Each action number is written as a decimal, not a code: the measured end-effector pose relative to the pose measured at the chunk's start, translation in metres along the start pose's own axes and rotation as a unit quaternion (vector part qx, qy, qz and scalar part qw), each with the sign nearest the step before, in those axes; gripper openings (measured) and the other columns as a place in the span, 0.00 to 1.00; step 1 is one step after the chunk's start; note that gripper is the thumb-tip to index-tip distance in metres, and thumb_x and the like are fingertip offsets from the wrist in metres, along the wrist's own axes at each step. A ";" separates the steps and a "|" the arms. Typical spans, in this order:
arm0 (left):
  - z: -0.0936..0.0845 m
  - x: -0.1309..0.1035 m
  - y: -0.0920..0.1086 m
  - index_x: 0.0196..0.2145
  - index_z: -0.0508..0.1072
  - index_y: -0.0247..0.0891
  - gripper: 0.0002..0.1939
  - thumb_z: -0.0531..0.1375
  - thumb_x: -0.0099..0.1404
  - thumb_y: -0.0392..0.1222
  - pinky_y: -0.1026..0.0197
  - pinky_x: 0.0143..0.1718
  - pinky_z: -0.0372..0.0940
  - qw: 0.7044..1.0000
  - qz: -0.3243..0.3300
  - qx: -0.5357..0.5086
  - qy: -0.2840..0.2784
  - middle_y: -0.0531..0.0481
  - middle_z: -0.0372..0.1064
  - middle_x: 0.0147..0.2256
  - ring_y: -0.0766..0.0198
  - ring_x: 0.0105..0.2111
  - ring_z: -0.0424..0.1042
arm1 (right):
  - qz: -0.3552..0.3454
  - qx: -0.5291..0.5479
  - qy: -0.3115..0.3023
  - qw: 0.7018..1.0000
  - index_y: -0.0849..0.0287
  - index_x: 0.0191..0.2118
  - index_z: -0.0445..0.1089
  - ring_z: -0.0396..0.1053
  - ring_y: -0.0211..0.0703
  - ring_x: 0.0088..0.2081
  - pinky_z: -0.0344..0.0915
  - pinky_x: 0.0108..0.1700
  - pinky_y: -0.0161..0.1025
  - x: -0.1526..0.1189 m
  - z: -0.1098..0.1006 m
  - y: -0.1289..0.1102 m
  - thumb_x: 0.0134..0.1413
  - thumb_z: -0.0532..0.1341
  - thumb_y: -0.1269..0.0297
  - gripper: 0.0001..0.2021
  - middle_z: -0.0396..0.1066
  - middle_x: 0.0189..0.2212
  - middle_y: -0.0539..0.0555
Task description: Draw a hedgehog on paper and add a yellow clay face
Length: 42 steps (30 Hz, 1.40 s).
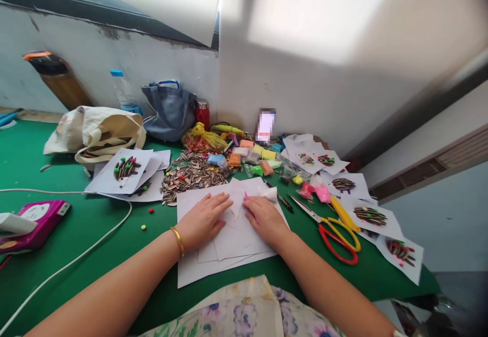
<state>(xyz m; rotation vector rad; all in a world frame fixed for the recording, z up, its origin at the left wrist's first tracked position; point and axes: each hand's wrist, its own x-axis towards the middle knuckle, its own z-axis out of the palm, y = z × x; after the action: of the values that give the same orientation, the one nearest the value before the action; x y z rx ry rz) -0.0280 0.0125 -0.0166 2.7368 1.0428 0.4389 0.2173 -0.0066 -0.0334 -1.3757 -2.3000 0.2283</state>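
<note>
My left hand [206,217] lies flat on a stack of white paper sheets [192,271], its fingers stretched out. On the right side of the stack, my right hand [267,220] is closed around a slim pink tool [246,195]; only small pink bits of it show. Between the hands, a thin whitish shape [235,209] sits on the top sheet; what it is made of is unclear. A crumpled white piece [271,193] rests by the right knuckles. Beyond the paper spreads a heap of striped sunflower seeds [194,177]. A black pen [284,201] lies right of the sheets.
Scissors [324,225] with red and yellow handles lie at right, near sheets with seed pictures [369,216]. More such sheets [125,172] lie at left. Colored clay packs [234,160], bags [168,111] and a phone [266,126] stand behind. A white cable [91,248] crosses the green table.
</note>
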 end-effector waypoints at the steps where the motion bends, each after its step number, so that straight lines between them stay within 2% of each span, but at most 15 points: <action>1: 0.000 0.000 -0.001 0.63 0.59 0.43 0.30 0.57 0.64 0.35 0.41 0.66 0.48 1.000 -0.001 -0.003 -0.009 0.44 0.56 0.65 0.53 0.65 0.55 | -0.003 0.004 -0.003 1.000 0.57 0.52 0.70 0.66 0.50 0.56 0.63 0.58 0.52 0.002 0.002 0.002 0.60 0.58 0.72 0.15 0.70 0.54 0.60; 6: -0.003 0.001 0.001 0.64 0.57 0.43 0.32 0.58 0.64 0.36 0.39 0.66 0.45 1.000 -0.012 -0.010 -0.027 0.43 0.57 0.64 0.54 0.63 0.58 | -0.033 0.025 0.002 0.999 0.58 0.53 0.70 0.65 0.49 0.58 0.63 0.59 0.50 0.013 0.003 0.009 0.61 0.56 0.74 0.16 0.68 0.56 0.61; 10: -0.002 0.001 0.005 0.60 0.63 0.43 0.25 0.59 0.65 0.40 0.37 0.65 0.45 1.000 -0.022 -0.005 -0.014 0.42 0.63 0.61 0.52 0.59 0.63 | -0.036 0.047 0.056 0.997 0.55 0.51 0.72 0.69 0.50 0.48 0.67 0.52 0.49 0.009 -0.008 0.003 0.63 0.58 0.66 0.13 0.73 0.45 0.58; 12: -0.001 0.001 0.007 0.58 0.66 0.44 0.23 0.60 0.65 0.42 0.36 0.65 0.45 1.000 -0.020 -0.001 -0.007 0.43 0.65 0.59 0.52 0.58 0.64 | -0.023 0.064 0.075 0.995 0.55 0.50 0.73 0.69 0.48 0.44 0.68 0.47 0.47 0.003 -0.013 -0.004 0.64 0.56 0.66 0.12 0.73 0.40 0.57; 15: -0.001 0.001 0.010 0.56 0.68 0.47 0.22 0.60 0.65 0.42 0.35 0.63 0.47 1.000 -0.010 0.016 -0.001 0.43 0.65 0.57 0.51 0.56 0.65 | 0.006 0.094 0.091 0.991 0.56 0.51 0.70 0.70 0.48 0.42 0.67 0.46 0.46 -0.008 -0.013 -0.014 0.62 0.54 0.70 0.14 0.74 0.40 0.56; 20: 0.001 0.001 0.013 0.55 0.70 0.53 0.19 0.58 0.67 0.42 0.33 0.62 0.48 0.999 0.004 0.040 0.007 0.45 0.65 0.57 0.51 0.54 0.65 | 0.026 0.114 0.082 0.990 0.56 0.41 0.71 0.70 0.46 0.39 0.67 0.43 0.44 -0.017 -0.007 -0.020 0.58 0.57 0.72 0.08 0.74 0.36 0.54; 24: 0.002 0.002 0.013 0.55 0.70 0.53 0.18 0.58 0.67 0.43 0.33 0.62 0.48 0.999 0.005 0.042 0.006 0.45 0.66 0.56 0.51 0.55 0.64 | 0.038 0.137 0.077 0.987 0.56 0.43 0.71 0.70 0.46 0.41 0.66 0.46 0.44 -0.018 -0.007 -0.020 0.59 0.58 0.69 0.09 0.74 0.38 0.54; 28: 0.002 0.002 0.013 0.55 0.70 0.51 0.19 0.57 0.68 0.41 0.35 0.62 0.49 0.999 0.016 0.036 0.000 0.44 0.66 0.57 0.52 0.58 0.62 | 0.118 0.159 0.074 0.977 0.55 0.51 0.67 0.71 0.45 0.38 0.67 0.41 0.41 -0.019 -0.007 -0.021 0.60 0.58 0.67 0.13 0.75 0.37 0.53; 30: 0.002 0.002 0.013 0.55 0.70 0.50 0.19 0.57 0.68 0.41 0.36 0.63 0.49 0.999 0.018 0.036 -0.001 0.44 0.65 0.57 0.51 0.59 0.62 | 0.131 0.159 0.064 0.977 0.55 0.47 0.69 0.71 0.44 0.37 0.66 0.39 0.40 -0.020 -0.007 -0.021 0.61 0.58 0.66 0.09 0.75 0.35 0.52; 34: 0.005 0.003 0.015 0.56 0.70 0.49 0.18 0.57 0.68 0.42 0.36 0.63 0.48 0.999 0.015 0.040 0.007 0.44 0.65 0.58 0.51 0.59 0.63 | 0.109 0.150 0.065 0.980 0.55 0.39 0.70 0.70 0.44 0.37 0.66 0.40 0.40 -0.022 -0.007 -0.020 0.60 0.58 0.67 0.04 0.74 0.34 0.51; 39: 0.007 0.005 0.021 0.55 0.70 0.48 0.18 0.57 0.68 0.43 0.35 0.63 0.48 0.999 -0.004 0.047 0.000 0.44 0.66 0.58 0.50 0.59 0.63 | 0.045 0.114 0.084 0.989 0.57 0.37 0.69 0.68 0.46 0.37 0.65 0.42 0.42 -0.021 -0.007 -0.020 0.57 0.59 0.69 0.03 0.71 0.33 0.53; 42: 0.009 0.005 0.022 0.56 0.70 0.48 0.18 0.56 0.69 0.43 0.35 0.63 0.48 0.999 0.000 0.040 -0.002 0.45 0.65 0.59 0.50 0.59 0.62 | 0.017 0.079 0.082 0.993 0.58 0.41 0.68 0.67 0.48 0.40 0.65 0.45 0.44 -0.021 -0.006 -0.021 0.59 0.55 0.73 0.07 0.71 0.36 0.55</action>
<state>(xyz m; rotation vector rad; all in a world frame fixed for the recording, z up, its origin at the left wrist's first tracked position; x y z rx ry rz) -0.0077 -0.0003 -0.0183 2.8063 1.0807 0.3995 0.2117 -0.0352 -0.0267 -1.3030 -2.0795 0.2911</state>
